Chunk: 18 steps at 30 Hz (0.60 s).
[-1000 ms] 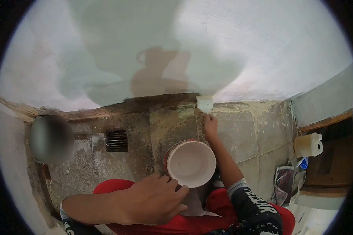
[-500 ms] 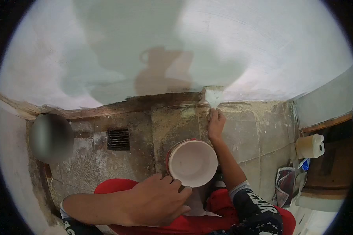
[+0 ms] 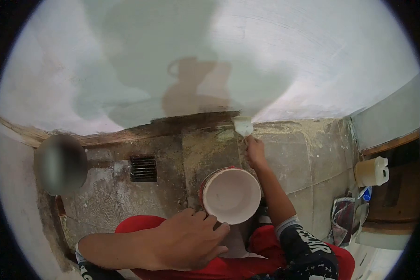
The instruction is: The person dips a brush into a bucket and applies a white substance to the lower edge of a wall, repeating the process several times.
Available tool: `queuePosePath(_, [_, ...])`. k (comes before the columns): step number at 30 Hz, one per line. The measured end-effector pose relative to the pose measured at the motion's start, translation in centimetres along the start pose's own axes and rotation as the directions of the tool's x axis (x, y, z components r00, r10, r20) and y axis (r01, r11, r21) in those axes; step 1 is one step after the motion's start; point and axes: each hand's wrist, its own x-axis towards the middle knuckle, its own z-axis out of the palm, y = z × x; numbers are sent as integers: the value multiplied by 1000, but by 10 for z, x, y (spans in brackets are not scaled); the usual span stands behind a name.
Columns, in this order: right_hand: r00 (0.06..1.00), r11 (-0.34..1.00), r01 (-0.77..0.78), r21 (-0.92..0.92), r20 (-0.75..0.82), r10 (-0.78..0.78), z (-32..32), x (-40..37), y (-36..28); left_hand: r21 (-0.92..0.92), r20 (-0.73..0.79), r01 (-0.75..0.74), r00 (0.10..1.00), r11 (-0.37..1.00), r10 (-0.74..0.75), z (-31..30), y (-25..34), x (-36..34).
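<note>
Here's the right hand (image 3: pixel 255 151), thumb and fingers pinched around the handle of a broad, flat, whitish brush (image 3: pixel 243 127), arm reaching up toward one o'clock. The left hand (image 3: pixel 186 239) sits between six and seven o'clock, knuckles bent and fingers a little apart, at the near rim of a round, white-lined bucket with a reddish outside (image 3: pixel 232 196); whether it grips that rim, I can't tell. Biggest of all, the pale, smooth painted wall (image 3: pixel 289 60) fills twelve o'clock, a shadow across it, with a rough brown strip (image 3: pixel 191 120) along its foot. Below spreads the stained grey tiled floor (image 3: pixel 284 163). Out at nine o'clock there's a blurred, dark rounded shape (image 3: pixel 60 164). The bucket is at five o'clock, mouth up. Just past three stands a yellowish translucent plastic jug (image 3: pixel 371 172), a crumpled patterned cloth (image 3: pixel 342 219) lies toward four, and a dark slotted square drain grate (image 3: pixel 143 169) shows at eight. The brush head, at two o'clock, is where wall meets floor.
</note>
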Motion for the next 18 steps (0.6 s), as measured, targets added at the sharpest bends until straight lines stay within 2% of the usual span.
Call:
queuePosePath(1, [1000, 1000, -4, 4, 0, 4, 2, 0, -4, -5, -65, -8, 998, 1000, 7, 2, 1, 0])
queuePosePath(2, [992, 992, 122, 26, -15, -122, 4, 2, -8, -9, -132, -19, 991, 1000, 18, 3, 1, 0])
queuePosePath(3, [969, 968, 248, 42, -31, -246, 3, 2, -9, -11, -129, -21, 992, 1000, 19, 3, 2, 0])
queuePosePath(4, [970, 969, 244, 42, -33, -243, 2, 3, -6, -7, -124, -19, 992, 1000, 18, 2, 2, -1])
queuePosePath(6, [869, 874, 477, -90, -98, -484, 2, 11, 6, -4, -119, -16, 993, 1000, 16, 1, 1, -1])
queuePosePath(9, [845, 859, 510, -45, -159, -510, 6, 36, 48, -3, -31, -7, 999, 1000, 7, 1, -2, 0])
queuePosePath(10, [845, 859, 509, -46, -162, -510, 5, 43, 57, -1, -40, -14, 999, 1000, 14, 1, -2, 0])
queuePosePath(12, [915, 913, 387, -132, -69, -398, 1, 52, 65, 3, -50, -21, 999, 1000, 21, 1, -3, 0])
queuePosePath(13, [915, 913, 387, -133, -68, -398, 0, 54, 65, -7, -45, -20, 999, 1000, 20, 1, -4, 1])
queuePosePath(15, [964, 950, 243, -194, -56, -258, -2, 55, 62, -15, -40, -19, 999, 1000, 18, 0, -5, 1])
queuePosePath(16, [965, 951, 240, -197, -55, -255, -1, 44, 50, 2, -31, -16, 999, 1000, 16, 0, -4, 1])
queuePosePath(18, [999, 999, 19, -43, 37, -18, -3, 24, 21, 17, -27, -19, 999, 1000, 20, 1, -3, 2])
